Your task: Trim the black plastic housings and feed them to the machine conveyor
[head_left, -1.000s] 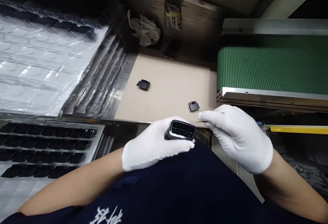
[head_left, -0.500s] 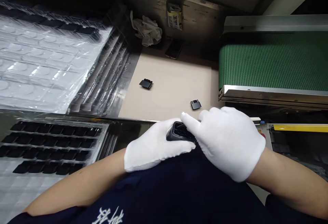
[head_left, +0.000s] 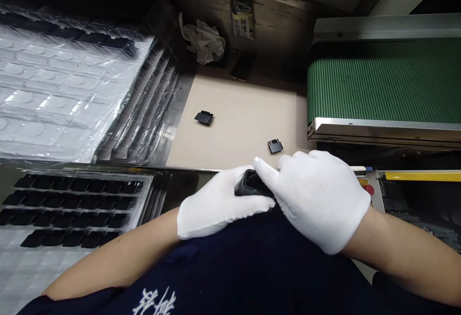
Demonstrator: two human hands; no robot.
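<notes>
Both hands wear white gloves and meet in front of my body. My left hand [head_left: 219,204] is closed around a black plastic housing [head_left: 248,185], with the thumb along its near side. My right hand [head_left: 317,199] lies over the housing's right end, its thumb on the upper rim; its other fingers are curled and hide what they grip. Beyond the hands, a small black plastic part [head_left: 275,146] rests on the beige board [head_left: 237,108]. Another small black part [head_left: 204,117] lies farther left on the same board.
Stacked clear trays [head_left: 72,79] stand at the left. Below them a tray [head_left: 144,185] holds rows of black parts. A green conveyor belt [head_left: 382,84] is at the right. A phone [head_left: 243,66] and crumpled white cloth [head_left: 205,41] lie at the back.
The hands and the black housing keep almost the same pose. The view has shifted very slightly, and the two small parts on the board stay put.
</notes>
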